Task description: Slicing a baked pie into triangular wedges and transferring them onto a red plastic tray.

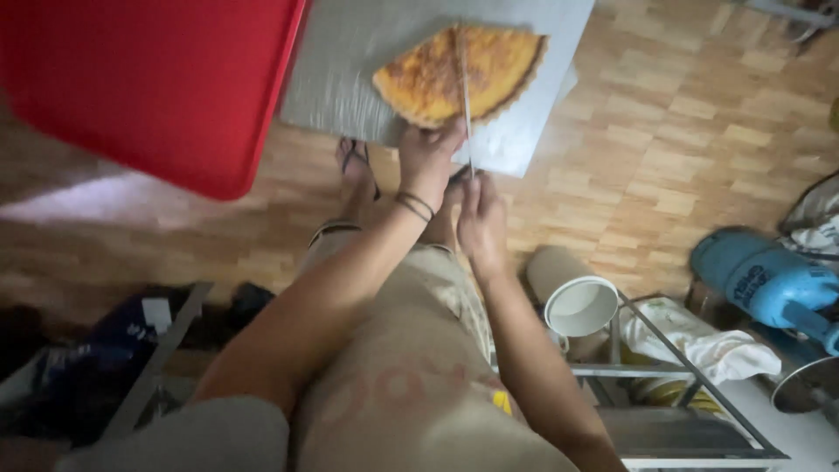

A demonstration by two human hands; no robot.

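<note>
The wooden floor (699, 131) filled the frame, and a red tub (166, 87) loomed in at the upper left. Beside it lay the grey board (350, 79), flat and stiff by the look of it, jutting out over the floor. On that board sat the tart (454, 74), what showed of it a golden wedge with a browned, fluted rim along one side.

The blue fan (769, 280) lay off to the lower right, well apart, next to a crumpled cloth (717, 345) on a metal rack (690, 367), with a white cup (581, 306) just beside the person's right forearm.

The left hand (428, 157) pressed down at the near edge of the tart, fingers spread and resting on the crust and board, gripping nothing that could be seen. The right hand (481, 218) was clenched around the handle of the knife (466, 96), whose thin blade ran straight up across the tart's middle.

Judging by its surface, that tart would handle as fragile: a crisp shell likely to crumble at the rim, a soft filling likely to smear or sag. It looked light, too, so it could slide on the smooth board under the blade. The best hold seemed to be from beneath, flat under the base, or a steadying touch at the thick outer crust, never a pinch at the point. The knife was stiff and thin, to be held by the handle only.
</note>
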